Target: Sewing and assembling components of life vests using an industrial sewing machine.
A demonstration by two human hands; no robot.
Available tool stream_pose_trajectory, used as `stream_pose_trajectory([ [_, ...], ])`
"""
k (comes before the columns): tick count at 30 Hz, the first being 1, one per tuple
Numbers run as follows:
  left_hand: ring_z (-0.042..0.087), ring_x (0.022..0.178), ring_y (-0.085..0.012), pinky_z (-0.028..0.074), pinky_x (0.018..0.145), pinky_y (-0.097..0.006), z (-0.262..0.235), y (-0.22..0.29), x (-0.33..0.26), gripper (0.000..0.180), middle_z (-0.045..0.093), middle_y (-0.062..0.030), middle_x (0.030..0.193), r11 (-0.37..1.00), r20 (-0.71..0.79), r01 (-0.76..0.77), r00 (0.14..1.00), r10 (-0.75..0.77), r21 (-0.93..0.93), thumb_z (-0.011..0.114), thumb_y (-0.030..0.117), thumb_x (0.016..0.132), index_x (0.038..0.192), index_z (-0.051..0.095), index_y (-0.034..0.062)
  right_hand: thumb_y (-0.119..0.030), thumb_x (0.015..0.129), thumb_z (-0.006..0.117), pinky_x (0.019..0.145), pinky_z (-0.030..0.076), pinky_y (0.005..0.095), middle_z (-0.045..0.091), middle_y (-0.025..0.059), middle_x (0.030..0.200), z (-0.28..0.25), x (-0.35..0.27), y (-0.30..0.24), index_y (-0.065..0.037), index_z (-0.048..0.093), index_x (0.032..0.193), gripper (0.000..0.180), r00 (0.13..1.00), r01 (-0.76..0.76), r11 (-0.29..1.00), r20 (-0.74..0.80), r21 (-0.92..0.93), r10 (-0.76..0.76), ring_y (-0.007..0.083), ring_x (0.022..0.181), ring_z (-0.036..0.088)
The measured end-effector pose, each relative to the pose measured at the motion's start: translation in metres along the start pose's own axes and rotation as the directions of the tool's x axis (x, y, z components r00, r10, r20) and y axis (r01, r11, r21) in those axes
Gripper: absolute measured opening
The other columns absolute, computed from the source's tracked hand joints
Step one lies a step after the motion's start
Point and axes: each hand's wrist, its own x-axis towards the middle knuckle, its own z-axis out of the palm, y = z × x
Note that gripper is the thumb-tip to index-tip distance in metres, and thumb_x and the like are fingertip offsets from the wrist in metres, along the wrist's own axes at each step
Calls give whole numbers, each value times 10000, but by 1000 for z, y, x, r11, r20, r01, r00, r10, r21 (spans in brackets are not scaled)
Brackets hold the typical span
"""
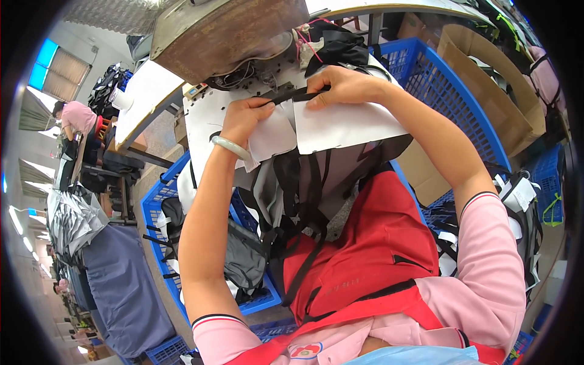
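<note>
My left hand (245, 117) presses a white fabric piece (272, 135) and pinches a black strap (292, 95) running across its top edge. My right hand (342, 85) holds the other end of that strap down on a second white fabric piece (347, 129). Both pieces lie on the white bed of a sewing machine (225, 33), right under its worn brown head. Black straps (304, 188) and grey fabric hang from the work down over my red apron (371, 243). A pale green bangle (230, 146) sits on my left wrist.
A blue plastic crate (159, 201) with grey and black fabric stands at my left, another blue crate (444, 85) at my right. Cardboard boxes (486, 79) stand behind it. At the far left a person in pink (74, 117) works at another table.
</note>
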Motion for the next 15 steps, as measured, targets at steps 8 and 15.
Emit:
stream_pose_trajectory([
  [8, 629, 775, -161, 501, 721, -271, -4, -2, 20, 293, 676, -95, 927, 998, 32, -62, 997, 63, -29, 671, 79, 840, 1095, 646, -64, -303, 822, 709, 719, 431, 285, 566, 19, 794, -4, 8, 3, 36, 645, 887, 351, 999, -51, 995, -5, 91, 52, 108, 785, 546],
  [15, 588, 833, -127, 459, 774, -260, -26, -12, 30, 315, 679, -58, 943, 989, -78, -147, 986, 148, 28, 701, 125, 813, 1087, 681, -29, -322, 831, 685, 663, 440, 283, 600, 22, 777, -11, 7, 14, 16, 655, 887, 344, 981, -26, 999, -192, -33, 20, 92, 722, 529],
])
